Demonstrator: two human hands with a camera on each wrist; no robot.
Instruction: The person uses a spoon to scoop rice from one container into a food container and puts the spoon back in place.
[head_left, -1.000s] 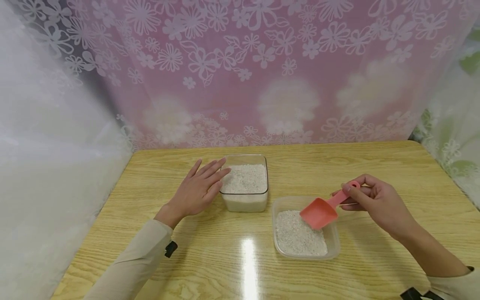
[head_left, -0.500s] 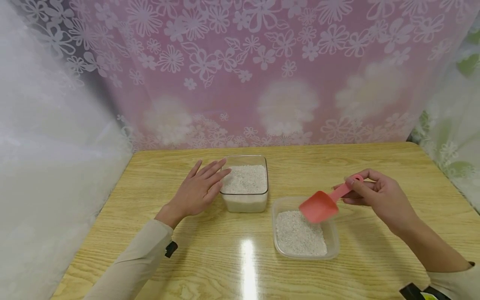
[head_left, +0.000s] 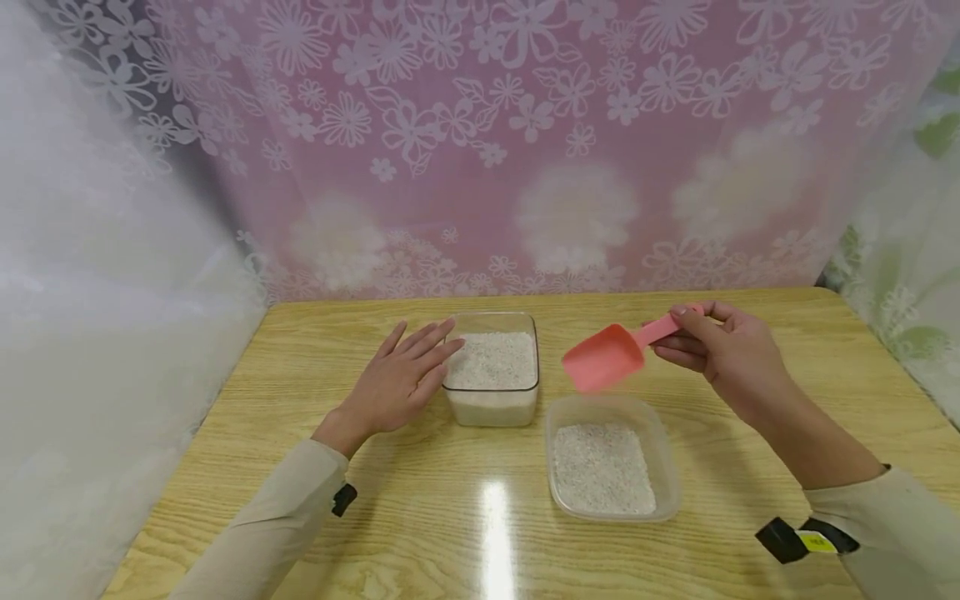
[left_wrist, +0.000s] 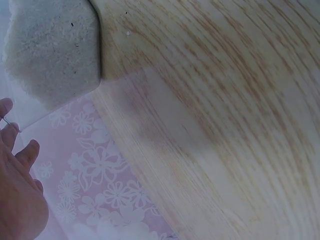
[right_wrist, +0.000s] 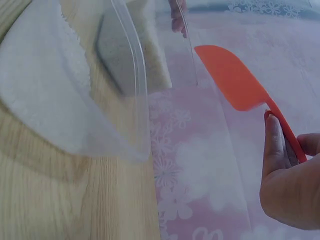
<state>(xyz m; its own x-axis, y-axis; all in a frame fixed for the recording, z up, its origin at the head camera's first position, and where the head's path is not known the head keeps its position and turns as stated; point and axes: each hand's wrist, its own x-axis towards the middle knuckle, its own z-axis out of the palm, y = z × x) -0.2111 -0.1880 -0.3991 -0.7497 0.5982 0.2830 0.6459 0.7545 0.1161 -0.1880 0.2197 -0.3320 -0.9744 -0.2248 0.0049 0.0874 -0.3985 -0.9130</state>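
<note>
A pinkish-red scoop (head_left: pixel 606 358) is pinched by its handle between the thumb and fingers of my right hand (head_left: pixel 723 346), raised above the far edge of a plastic tub (head_left: pixel 663 467). The tub holds a layer of pale grains (head_left: pixel 602 468) that look like rice. To its left stands a deeper clear container (head_left: pixel 491 408), well filled with the same pale grains (head_left: pixel 495 360). My left hand (head_left: pixel 397 379) lies with fingers spread at that container's left rim. In the right wrist view the scoop (right_wrist: pixel 232 77) appears tilted, its handle between thumb and fingers.
Both containers stand on a wood-grain table (head_left: pixel 300 358). A pink floral curtain (head_left: pixel 450 192) hangs behind its far edge, with pale sheeting (head_left: pixel 112 333) on the left and a green-patterned one (head_left: pixel 922 275) on the right. A bright reflection crosses the tabletop near the front.
My right hand has lifted the scoop up and away from the tub, then leftward toward the deeper container. The left hand stays at the container's rim.
</note>
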